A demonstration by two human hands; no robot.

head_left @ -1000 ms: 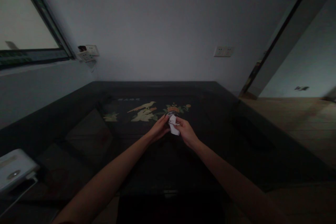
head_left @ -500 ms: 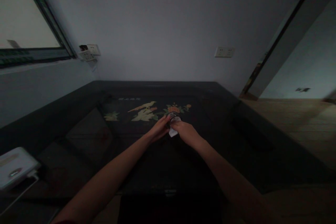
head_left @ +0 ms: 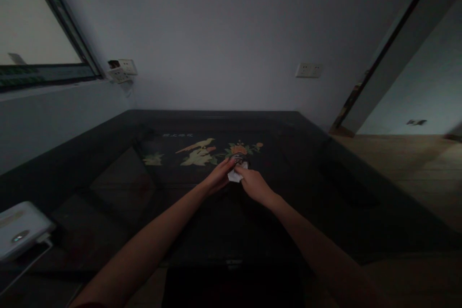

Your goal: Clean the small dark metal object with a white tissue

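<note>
The left hand [head_left: 219, 176] grips a dark object [head_left: 238, 158], long axis unclear; the right hand [head_left: 255, 185] pinches white tissue [head_left: 235, 176], pointing toward the person.

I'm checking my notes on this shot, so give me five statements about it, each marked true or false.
1. The right hand has hold of a white piece. True.
2. The left hand lies far off from the right hand. False: the two are close together, the left at a dark object.
3. The table bears a picture of birds and flowers. True.
4. The white device sits at the right edge of view. False: it is at the left.
5. A cable runs from the device. True.
</note>
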